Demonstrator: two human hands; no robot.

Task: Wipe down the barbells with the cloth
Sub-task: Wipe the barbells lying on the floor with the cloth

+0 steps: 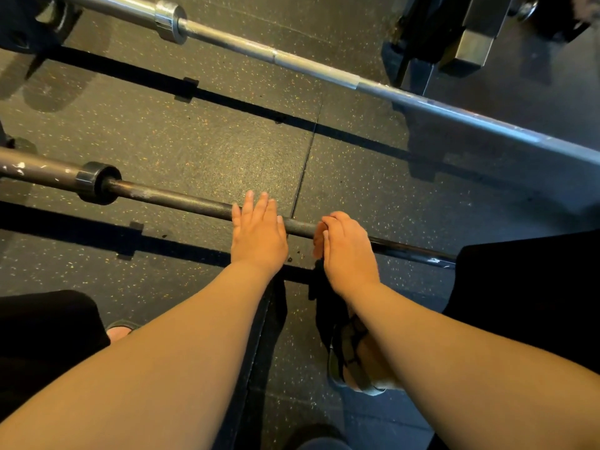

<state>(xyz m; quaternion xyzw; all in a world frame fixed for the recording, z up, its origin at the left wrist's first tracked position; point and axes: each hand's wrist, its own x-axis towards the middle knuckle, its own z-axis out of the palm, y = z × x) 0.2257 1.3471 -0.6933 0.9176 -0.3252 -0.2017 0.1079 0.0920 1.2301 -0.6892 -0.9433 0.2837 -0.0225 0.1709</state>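
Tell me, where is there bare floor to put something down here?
The widest bare floor lies between the silver barbell and the dark barbell. It is crowded near the left hand, right hand and sandalled foot.

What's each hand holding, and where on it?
Left hand lies flat, open, on the dark bar's shaft, gripping nothing. Right hand curls round the shaft beside it; a dark cloth seems to hang beneath, unclear.

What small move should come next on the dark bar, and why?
Probably slide the right hand, which grips a dark cloth around the dark barbell, leftward along the shaft. The left hand rests open on the bar, steadying it.
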